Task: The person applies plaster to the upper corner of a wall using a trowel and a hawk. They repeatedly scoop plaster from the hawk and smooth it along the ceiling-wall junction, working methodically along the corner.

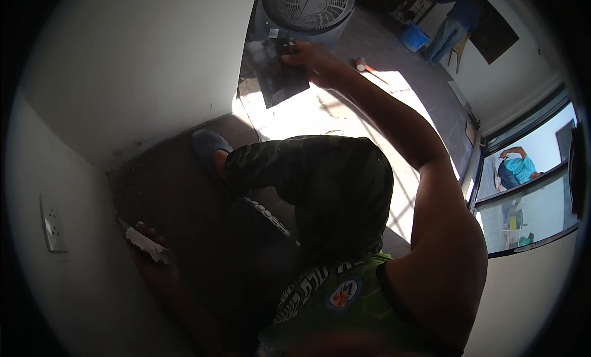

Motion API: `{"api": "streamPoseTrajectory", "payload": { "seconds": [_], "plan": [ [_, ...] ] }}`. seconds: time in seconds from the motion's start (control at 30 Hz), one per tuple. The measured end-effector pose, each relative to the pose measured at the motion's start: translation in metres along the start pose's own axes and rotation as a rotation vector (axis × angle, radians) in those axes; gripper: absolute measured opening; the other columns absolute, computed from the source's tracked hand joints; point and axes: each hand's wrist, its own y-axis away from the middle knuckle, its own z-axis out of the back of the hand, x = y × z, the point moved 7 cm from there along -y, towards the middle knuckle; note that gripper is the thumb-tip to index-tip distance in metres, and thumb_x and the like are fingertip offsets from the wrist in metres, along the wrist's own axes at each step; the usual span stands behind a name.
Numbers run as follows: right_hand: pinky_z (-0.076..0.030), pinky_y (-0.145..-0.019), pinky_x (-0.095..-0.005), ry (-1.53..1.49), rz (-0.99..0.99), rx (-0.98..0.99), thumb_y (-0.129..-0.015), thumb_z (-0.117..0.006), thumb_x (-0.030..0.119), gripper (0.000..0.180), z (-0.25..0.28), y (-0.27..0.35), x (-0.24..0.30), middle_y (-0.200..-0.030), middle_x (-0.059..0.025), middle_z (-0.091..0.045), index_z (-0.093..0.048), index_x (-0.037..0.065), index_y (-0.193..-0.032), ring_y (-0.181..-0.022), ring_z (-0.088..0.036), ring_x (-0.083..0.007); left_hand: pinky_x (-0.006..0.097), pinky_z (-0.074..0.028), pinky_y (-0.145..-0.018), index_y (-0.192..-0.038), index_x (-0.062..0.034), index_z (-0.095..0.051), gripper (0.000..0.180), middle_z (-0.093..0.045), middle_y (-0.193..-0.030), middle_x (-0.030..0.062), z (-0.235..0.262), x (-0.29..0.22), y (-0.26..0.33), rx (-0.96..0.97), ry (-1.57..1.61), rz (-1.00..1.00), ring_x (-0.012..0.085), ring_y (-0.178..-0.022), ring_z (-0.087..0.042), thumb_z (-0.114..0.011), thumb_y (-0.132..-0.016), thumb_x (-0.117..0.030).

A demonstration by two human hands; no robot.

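The left hand (151, 249) grips a small white-smeared scraper (146, 244) low on the white wall (92, 283), just below the wall socket (52, 223). The right hand (306, 54) clutches a flat dark trowel plate (277, 74), held up far from the socket. Best to keep the scraper flat on the wall and press gently.

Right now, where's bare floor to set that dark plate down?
The sunlit floor between the right hand holding the dark plate and the bent knee looks bare. So does the grey floor past the fan. The dark corner by the left hand and shoe is crowded.
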Motion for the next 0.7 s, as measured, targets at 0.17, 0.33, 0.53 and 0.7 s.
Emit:
{"api": "streamPoseTrajectory", "payload": {
  "seconds": [0.17,0.33,0.53,0.7],
  "plan": [
    [-0.053,-0.099,-0.0476,-0.454,-0.132,-0.541,-0.099,-0.050,0.005,0.022,0.097,0.059,-0.201,-0.114,-0.0179,-0.065,-0.054,-0.005,-0.118,-0.109,-0.065,-0.0311,0.040,-0.055,-0.083,-0.120,-0.0024,-0.057,0.035,-0.064,-0.105,0.0141,0.068,-0.014,0.017,-0.303,-0.026,-0.152,0.0250,-0.090,-0.063,-0.045,-0.106,-0.032],
    [-0.053,-0.100,-0.0487,-0.831,-0.456,-0.901,-0.100,-0.049,0.005,0.020,0.079,0.096,-0.404,-0.113,-0.0182,-0.065,-0.054,-0.005,-0.116,-0.108,-0.065,-0.0315,0.038,-0.053,-0.075,-0.104,-0.0038,-0.061,0.024,-0.061,-0.088,0.0087,0.076,-0.012,0.030,0.086,-0.076,-0.066,0.0225,-0.081,-0.061,-0.049,-0.103,-0.024],
    [-0.057,-0.087,-0.0495,-0.713,-0.676,-0.572,-0.098,-0.058,0.014,0.032,0.052,0.087,-0.416,-0.110,-0.0198,-0.064,-0.049,0.000,-0.125,-0.104,-0.065,-0.0327,0.042,-0.053,-0.070,-0.103,-0.0054,-0.059,0.020,-0.058,-0.089,0.0083,0.108,-0.006,0.050,-0.092,0.057,-0.032,0.0202,-0.077,-0.059,-0.046,-0.104,-0.022],
    [-0.048,-0.096,-0.0555,1.153,-0.525,-0.583,-0.083,-0.068,0.018,0.069,0.140,0.082,-0.342,-0.137,-0.0275,-0.043,-0.036,0.007,-0.144,-0.128,-0.046,-0.0465,0.041,-0.052,-0.069,-0.112,-0.0010,-0.055,0.029,-0.059,-0.093,0.0124,0.116,-0.046,0.069,-0.349,-1.590,-0.473,0.0264,-0.079,-0.059,-0.057,-0.098,-0.026]
  ]
}}
